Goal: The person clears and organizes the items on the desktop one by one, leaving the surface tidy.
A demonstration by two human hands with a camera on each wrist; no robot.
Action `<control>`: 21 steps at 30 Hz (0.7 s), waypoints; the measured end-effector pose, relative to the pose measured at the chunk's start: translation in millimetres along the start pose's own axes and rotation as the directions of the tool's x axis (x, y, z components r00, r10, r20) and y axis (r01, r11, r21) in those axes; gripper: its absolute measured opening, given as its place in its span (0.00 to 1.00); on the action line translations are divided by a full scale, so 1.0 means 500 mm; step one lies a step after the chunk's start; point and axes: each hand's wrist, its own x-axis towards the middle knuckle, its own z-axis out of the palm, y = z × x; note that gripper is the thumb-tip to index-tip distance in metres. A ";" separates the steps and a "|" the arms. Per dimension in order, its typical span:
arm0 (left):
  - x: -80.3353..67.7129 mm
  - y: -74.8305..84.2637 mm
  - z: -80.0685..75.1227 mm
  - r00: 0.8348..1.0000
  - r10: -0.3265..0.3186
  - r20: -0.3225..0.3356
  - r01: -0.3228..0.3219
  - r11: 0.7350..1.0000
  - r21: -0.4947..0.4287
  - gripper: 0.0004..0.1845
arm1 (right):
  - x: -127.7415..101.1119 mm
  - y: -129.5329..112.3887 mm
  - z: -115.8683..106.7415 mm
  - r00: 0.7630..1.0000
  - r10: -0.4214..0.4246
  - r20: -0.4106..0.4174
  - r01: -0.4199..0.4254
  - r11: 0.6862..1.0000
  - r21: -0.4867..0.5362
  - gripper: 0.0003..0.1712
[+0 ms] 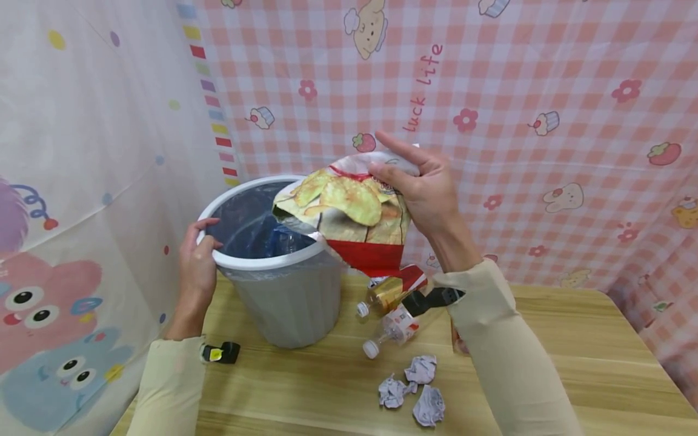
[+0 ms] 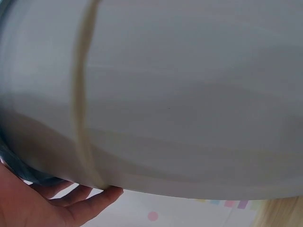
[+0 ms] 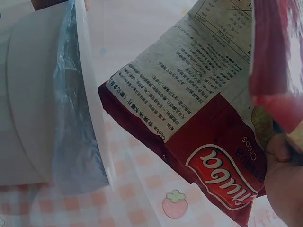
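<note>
My right hand [image 1: 431, 191] has its grip pinched on the top corner of an empty chip bag [image 1: 349, 218], thumb and fingers curled round the crinkly edge, so the bag hangs down and to my left from the grip. Its long axis runs roughly diagonal, torn open end pointing toward the bin [image 1: 283, 297], and that end sits right over the near rim, just poking above the opening. So the bin mouth is down-left of my right hand, really close.

My left hand [image 1: 197, 266] is on the far-left side of the rim, fingers curled over the white edge and holding it. The bin's got a bluish liner [image 3: 78, 142] inside.

Further out on the table [image 1: 572, 351]: two plastic bottles [image 1: 389, 318] lying on their sides just beside the bin's base, under my right wrist, and three crumpled paper balls [image 1: 415, 390] closer to me. Pink checked cloth [image 1: 545, 91] behind everything.
</note>
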 end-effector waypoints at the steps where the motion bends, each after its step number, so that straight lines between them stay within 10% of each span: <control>1: 0.000 0.001 0.000 1.000 0.001 -0.002 -0.001 1.000 -0.002 0.25 | 0.002 0.002 0.005 1.000 0.007 -0.001 -0.007 1.000 -0.009 0.24; 21: 0.005 -0.002 0.003 1.000 0.005 -0.025 -0.005 1.000 -0.003 0.25 | 0.030 0.056 0.093 0.993 0.094 0.075 -0.096 0.995 0.020 0.25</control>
